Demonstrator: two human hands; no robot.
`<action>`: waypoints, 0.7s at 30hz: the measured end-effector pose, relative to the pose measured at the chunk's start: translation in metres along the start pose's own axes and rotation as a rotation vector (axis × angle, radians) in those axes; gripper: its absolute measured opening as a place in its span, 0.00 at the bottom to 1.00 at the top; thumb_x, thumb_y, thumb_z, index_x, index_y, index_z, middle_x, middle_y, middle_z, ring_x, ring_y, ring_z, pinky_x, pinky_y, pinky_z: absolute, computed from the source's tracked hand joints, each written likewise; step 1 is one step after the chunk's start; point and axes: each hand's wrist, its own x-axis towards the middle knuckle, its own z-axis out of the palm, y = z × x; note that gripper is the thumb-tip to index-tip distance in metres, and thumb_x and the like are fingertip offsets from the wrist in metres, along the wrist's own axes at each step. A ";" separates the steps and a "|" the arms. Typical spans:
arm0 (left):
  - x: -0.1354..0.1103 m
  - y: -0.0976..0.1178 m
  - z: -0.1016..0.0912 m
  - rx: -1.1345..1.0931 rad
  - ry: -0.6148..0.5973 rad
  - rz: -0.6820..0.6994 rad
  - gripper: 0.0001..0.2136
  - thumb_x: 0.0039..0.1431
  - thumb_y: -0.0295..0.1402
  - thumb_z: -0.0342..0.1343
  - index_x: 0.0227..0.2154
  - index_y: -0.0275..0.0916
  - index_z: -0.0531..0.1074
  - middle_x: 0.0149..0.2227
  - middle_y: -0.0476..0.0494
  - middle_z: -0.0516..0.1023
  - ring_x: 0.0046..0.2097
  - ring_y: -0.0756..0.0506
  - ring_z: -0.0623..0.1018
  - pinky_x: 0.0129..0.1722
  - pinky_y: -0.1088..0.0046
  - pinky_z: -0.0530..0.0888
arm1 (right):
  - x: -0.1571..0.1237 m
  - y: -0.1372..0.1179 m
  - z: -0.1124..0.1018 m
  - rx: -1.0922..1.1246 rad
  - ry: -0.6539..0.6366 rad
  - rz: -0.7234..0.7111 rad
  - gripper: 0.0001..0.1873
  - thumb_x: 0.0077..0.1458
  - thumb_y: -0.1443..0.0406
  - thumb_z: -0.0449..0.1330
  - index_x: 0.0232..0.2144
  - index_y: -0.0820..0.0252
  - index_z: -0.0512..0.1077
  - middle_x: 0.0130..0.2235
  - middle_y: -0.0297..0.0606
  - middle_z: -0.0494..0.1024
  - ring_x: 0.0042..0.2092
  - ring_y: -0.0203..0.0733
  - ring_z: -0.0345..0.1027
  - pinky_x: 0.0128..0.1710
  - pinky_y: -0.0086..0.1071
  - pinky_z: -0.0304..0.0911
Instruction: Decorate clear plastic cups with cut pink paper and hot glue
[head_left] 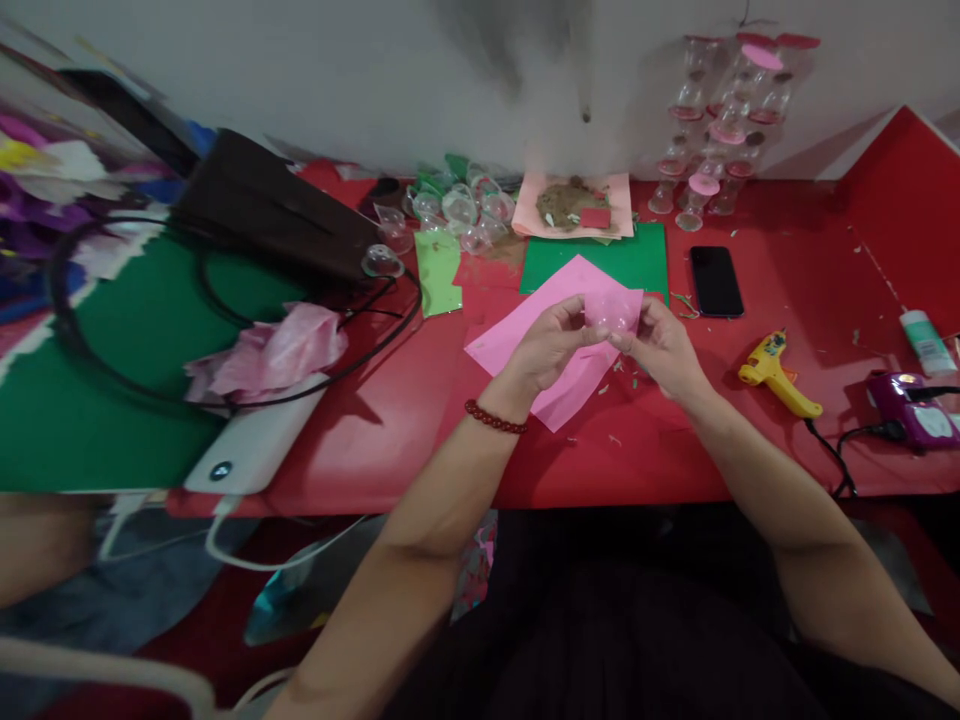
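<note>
Both my hands meet over a pink paper sheet (559, 385) lying on the red table (390, 430). Between them I hold a small clear plastic cup (616, 310), tinted pink by the paper behind it. My left hand (551, 345), with a red bead bracelet at the wrist, pinches the cup's left side with curled fingers. My right hand (660, 345) grips its right side, fingers closed around the rim.
A green sheet (600, 262) and several more clear cups (457, 212) lie behind the pink paper. A black phone (716, 282), a yellow glue gun (776, 375) and a purple device (911, 410) sit to the right. Crumpled pink tissue (270, 350), black cables and a white device (251, 445) are on the left.
</note>
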 end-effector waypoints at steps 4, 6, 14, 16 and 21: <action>0.004 -0.007 0.004 -0.014 -0.007 0.052 0.26 0.41 0.44 0.81 0.43 0.43 0.80 0.47 0.44 0.85 0.52 0.43 0.82 0.57 0.63 0.76 | 0.002 0.001 0.000 0.046 0.032 0.041 0.35 0.43 0.39 0.76 0.42 0.51 0.72 0.47 0.40 0.83 0.51 0.49 0.78 0.58 0.48 0.74; 0.007 -0.010 0.007 -0.033 0.008 0.065 0.26 0.41 0.44 0.81 0.43 0.43 0.80 0.44 0.45 0.85 0.49 0.43 0.82 0.56 0.63 0.76 | 0.003 0.002 -0.001 0.085 0.059 0.057 0.36 0.39 0.41 0.79 0.43 0.51 0.72 0.47 0.39 0.83 0.50 0.48 0.78 0.57 0.47 0.75; 0.017 -0.010 0.010 -0.097 0.111 0.079 0.22 0.38 0.37 0.82 0.35 0.38 0.79 0.35 0.49 0.84 0.38 0.50 0.80 0.47 0.70 0.76 | 0.013 0.001 0.000 0.227 0.116 0.084 0.36 0.33 0.47 0.82 0.41 0.54 0.75 0.45 0.40 0.85 0.45 0.44 0.79 0.54 0.44 0.75; 0.019 -0.010 0.008 -0.146 0.126 0.063 0.23 0.36 0.36 0.83 0.33 0.38 0.78 0.33 0.50 0.83 0.36 0.51 0.79 0.44 0.72 0.76 | 0.018 0.001 0.004 0.241 0.121 0.081 0.34 0.34 0.49 0.82 0.41 0.54 0.75 0.44 0.39 0.85 0.44 0.45 0.79 0.54 0.45 0.75; 0.017 -0.016 -0.003 -0.236 0.104 0.106 0.24 0.36 0.38 0.83 0.37 0.40 0.80 0.37 0.50 0.85 0.38 0.50 0.81 0.43 0.72 0.77 | 0.022 0.004 0.021 0.290 0.171 0.096 0.31 0.33 0.53 0.83 0.38 0.53 0.75 0.42 0.37 0.86 0.44 0.45 0.79 0.53 0.44 0.76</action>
